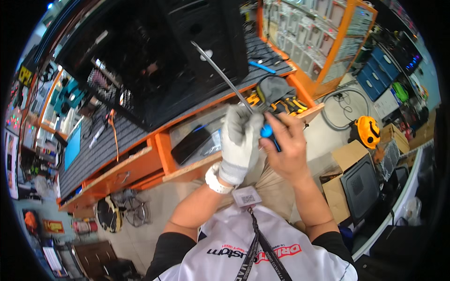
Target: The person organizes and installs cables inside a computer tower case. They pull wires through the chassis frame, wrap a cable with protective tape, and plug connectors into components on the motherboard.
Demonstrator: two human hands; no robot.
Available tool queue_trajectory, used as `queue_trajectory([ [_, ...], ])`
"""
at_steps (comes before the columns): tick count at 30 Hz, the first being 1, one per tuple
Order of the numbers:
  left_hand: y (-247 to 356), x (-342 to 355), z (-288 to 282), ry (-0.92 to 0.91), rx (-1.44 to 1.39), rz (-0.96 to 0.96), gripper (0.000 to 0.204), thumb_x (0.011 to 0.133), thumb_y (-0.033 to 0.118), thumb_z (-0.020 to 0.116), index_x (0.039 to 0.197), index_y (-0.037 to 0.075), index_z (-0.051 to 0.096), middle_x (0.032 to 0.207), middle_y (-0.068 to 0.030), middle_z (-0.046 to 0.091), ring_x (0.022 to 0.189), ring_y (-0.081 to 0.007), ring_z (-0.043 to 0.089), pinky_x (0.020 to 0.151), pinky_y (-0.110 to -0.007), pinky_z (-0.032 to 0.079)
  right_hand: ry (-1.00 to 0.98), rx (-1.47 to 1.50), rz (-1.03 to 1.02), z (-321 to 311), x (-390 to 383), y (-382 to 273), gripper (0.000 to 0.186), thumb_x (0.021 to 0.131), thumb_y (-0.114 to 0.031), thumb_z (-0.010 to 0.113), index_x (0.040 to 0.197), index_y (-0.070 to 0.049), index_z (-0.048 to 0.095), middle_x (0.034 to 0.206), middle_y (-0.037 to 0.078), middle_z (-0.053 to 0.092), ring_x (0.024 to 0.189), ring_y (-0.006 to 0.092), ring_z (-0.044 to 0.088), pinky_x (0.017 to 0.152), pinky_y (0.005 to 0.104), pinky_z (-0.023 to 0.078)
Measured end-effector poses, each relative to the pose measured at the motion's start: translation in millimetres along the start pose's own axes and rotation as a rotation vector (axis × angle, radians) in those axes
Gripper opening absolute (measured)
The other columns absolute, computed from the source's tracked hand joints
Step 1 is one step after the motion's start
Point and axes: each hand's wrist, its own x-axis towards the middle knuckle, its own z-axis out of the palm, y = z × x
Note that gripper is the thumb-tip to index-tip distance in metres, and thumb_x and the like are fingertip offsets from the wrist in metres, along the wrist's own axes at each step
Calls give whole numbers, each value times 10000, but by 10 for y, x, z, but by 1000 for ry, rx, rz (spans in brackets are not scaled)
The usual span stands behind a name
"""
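My left hand (239, 140), in a white glove, is closed around the lower shaft of a long screwdriver (220, 72). Bare, my right hand (288, 143) grips its blue and black handle (267, 131) with thumb and fingers. The metal shaft slants up and to the left, in front of a large black computer case (206, 28) on the bench. Whether the tip touches the case I cannot tell. Just beyond my hands is a pulled-out drawer (307, 112), where yellow-and-black tools (293, 107) and a grey cloth-like item (276, 89) lie.
The bench has a grey ribbed mat (105, 140) with an orange cable (114, 133) on it. Beside the case lies a blue tool (261, 67). An open cardboard box (337, 196), a grey hose (335, 126) and a yellow-topped vacuum (367, 132) are on the floor at right.
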Motion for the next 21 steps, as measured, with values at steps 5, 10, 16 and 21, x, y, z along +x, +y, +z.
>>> queue_trajectory([
  [5, 241, 332, -835, -26, 83, 36, 176, 1140, 146, 680, 1252, 12, 659, 1024, -82, 757, 923, -140, 734, 835, -308, 614, 102, 183, 395, -207, -97, 366, 294, 1063, 79, 635, 1323, 10, 753, 1316, 179, 731, 989, 217, 750, 853, 339, 640],
  [10, -364, 417, -1189, -513, 1003, 25, 183, 1055, 153, 711, 1201, 45, 721, 1013, -193, 773, 909, -352, 792, 801, -456, 612, 236, 391, 430, -345, -368, 945, 169, 1121, 82, 576, 1270, 36, 643, 1273, 168, 784, 877, 145, 752, 761, 279, 639],
  [16, -899, 475, -1139, -717, 1095, -207, 320, 1023, 309, 743, 1259, 95, 777, 1115, -239, 807, 1069, -435, 778, 975, -539, 604, 107, 217, 317, -217, -289, 667, 258, 1079, 84, 658, 1311, 24, 755, 1145, 154, 835, 830, 154, 767, 786, 288, 630],
  [21, -1271, 692, -1117, -740, 1032, -196, 366, 960, 327, 773, 1172, 31, 813, 1030, -251, 814, 1009, -441, 787, 925, -505, 619, 121, 160, 95, 154, 221, 646, 273, 978, 93, 762, 1201, -28, 862, 1068, 131, 838, 788, 175, 765, 705, 285, 608],
])
